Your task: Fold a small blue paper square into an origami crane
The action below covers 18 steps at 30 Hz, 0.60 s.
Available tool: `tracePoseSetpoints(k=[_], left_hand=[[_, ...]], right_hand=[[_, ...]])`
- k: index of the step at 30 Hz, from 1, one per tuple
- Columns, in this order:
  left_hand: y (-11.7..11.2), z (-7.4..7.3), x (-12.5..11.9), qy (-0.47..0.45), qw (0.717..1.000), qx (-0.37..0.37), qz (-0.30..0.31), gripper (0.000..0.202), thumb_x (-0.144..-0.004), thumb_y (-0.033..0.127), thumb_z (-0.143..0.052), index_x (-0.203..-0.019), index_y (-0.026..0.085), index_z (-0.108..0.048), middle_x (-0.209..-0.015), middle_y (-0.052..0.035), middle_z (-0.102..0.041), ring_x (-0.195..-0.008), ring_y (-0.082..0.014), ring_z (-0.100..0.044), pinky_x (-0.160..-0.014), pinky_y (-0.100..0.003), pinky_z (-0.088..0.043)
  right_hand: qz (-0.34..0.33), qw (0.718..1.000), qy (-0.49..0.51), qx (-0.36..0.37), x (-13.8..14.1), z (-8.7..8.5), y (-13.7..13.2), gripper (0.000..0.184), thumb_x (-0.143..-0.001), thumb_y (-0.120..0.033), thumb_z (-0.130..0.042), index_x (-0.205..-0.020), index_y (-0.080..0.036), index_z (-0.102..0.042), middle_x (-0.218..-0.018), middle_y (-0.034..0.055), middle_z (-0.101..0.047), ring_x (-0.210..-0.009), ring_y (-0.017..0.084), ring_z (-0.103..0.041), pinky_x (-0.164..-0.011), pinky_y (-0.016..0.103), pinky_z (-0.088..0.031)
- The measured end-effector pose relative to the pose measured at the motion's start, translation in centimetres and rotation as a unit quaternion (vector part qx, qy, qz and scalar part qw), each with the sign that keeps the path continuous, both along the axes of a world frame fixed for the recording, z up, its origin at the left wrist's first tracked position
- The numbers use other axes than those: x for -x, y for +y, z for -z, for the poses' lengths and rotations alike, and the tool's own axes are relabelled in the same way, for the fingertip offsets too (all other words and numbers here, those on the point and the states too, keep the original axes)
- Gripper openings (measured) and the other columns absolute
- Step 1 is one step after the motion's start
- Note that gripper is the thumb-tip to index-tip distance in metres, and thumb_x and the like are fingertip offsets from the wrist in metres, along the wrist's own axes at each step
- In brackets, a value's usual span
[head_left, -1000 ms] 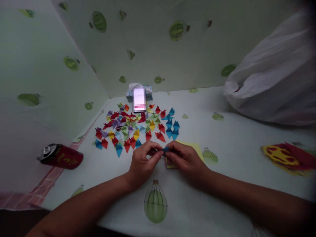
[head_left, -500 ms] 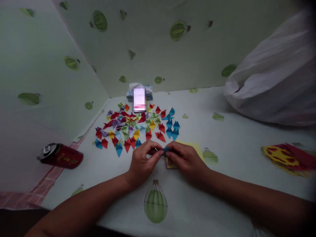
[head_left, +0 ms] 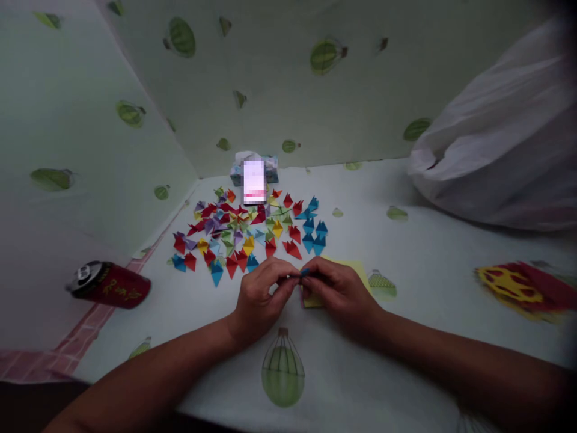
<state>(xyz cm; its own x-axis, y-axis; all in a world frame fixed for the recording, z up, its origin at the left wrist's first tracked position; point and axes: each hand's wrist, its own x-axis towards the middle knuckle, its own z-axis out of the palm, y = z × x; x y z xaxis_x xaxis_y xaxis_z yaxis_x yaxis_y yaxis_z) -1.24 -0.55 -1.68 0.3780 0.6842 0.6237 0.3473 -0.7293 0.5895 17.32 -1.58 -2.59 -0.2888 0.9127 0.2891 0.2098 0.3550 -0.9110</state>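
My left hand (head_left: 261, 297) and my right hand (head_left: 340, 291) meet above the table, both pinching a small folded blue paper piece (head_left: 305, 272) between thumbs and fingertips. Most of the piece is hidden by my fingers. Under my right hand lies a stack of yellow paper squares (head_left: 356, 267). Just beyond my hands spreads a pile of several folded paper pieces (head_left: 252, 231) in red, blue, yellow, purple and green.
A red can (head_left: 108, 284) lies on its side at the left table edge. A small box (head_left: 255, 171) stands at the back corner. A big white plastic bag (head_left: 500, 144) fills the right. Red and yellow paper (head_left: 518, 285) lies at the far right.
My fingers have closed a little tighter over the blue piece, so less of it shows. My hands stay in the same place.
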Motion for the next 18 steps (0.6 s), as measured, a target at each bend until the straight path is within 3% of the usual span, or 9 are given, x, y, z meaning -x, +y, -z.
tracePoseSetpoints(k=[18], left_hand=[[0.01,-0.09,-0.1,-0.003,0.999,-0.032,0.015,0.014,-0.088,0.005,-0.064,-0.095,0.017,-0.066,-0.087,-0.0054,-0.07,-0.083,-0.014,-0.067,-0.075,-0.025,-0.056]], right_hand=[[-0.009,1.0,0.013,0.002,0.08,-0.14,-0.11,0.013,-0.093,-0.02,-0.055,-0.083,-0.018,-0.063,-0.069,0.0002,-0.066,-0.064,0.014,-0.063,-0.066,0.027,-0.049]])
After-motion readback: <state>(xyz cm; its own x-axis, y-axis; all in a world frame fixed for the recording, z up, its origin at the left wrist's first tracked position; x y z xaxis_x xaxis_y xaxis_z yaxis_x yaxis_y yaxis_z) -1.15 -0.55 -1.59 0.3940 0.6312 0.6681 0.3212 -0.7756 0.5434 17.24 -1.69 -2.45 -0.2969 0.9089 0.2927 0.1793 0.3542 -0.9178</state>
